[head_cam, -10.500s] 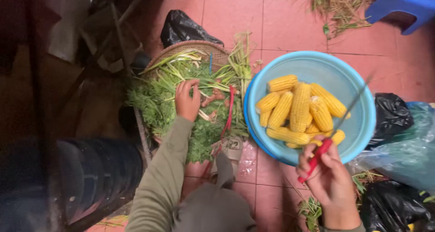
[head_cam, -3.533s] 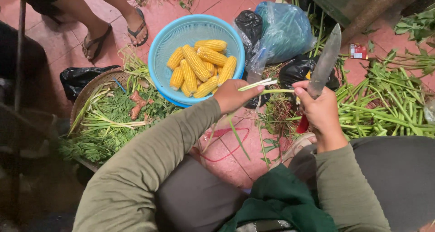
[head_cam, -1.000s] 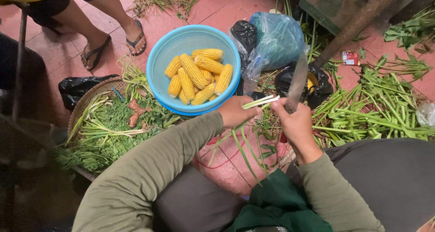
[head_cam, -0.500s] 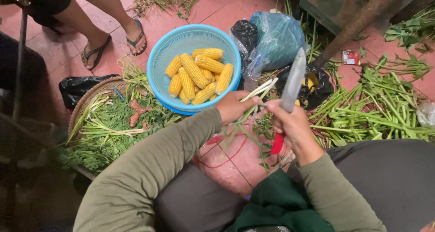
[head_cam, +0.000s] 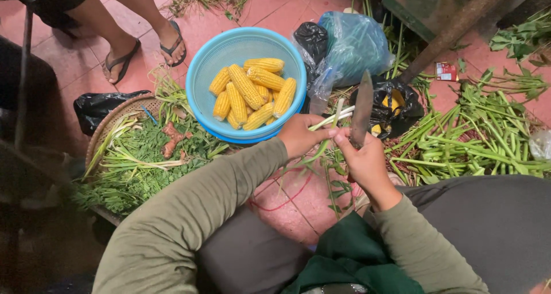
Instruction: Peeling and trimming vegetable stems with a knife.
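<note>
Knife (head_cam: 362,107) has swung upright since half a second ago, right hand (head_cam: 367,159) clenched on its handle, left hand (head_cam: 298,134) pinching the light, limp green stalk (head_cam: 332,122) mid-stem above the floor.

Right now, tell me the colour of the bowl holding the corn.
Light blue. The bowl shows plainly in the head view, yellow corn inside.

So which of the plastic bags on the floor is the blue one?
The blue bag right of the corn basin, behind the knife tip; the other bags around it are black.
</note>
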